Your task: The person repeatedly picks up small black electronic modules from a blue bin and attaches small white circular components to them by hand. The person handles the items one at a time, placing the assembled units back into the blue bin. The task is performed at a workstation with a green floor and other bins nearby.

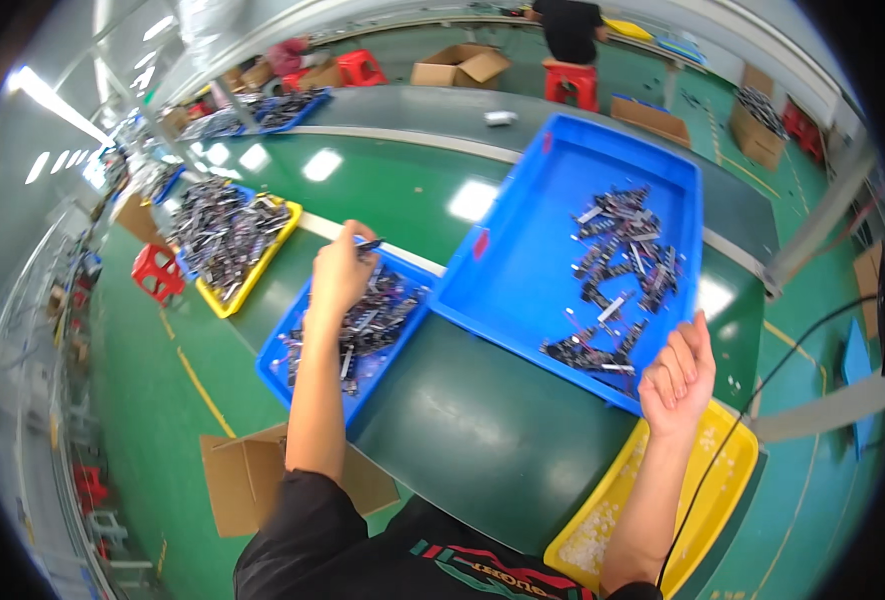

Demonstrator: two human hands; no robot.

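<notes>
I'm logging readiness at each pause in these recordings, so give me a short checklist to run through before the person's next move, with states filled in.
1. Left hand has a part: ok, a dark part is at its fingertips.
2. Left hand by the smaller blue tray: ok, it appears above it.
3. Right hand free: cannot tell, its curled fingers may hide something.
4. Parts in the large blue tray lined up: not ok, they lie jumbled toward its right side.
5. Small white pieces in the yellow tray near the right forearm: ok, many gathered toward its near end.
</notes>
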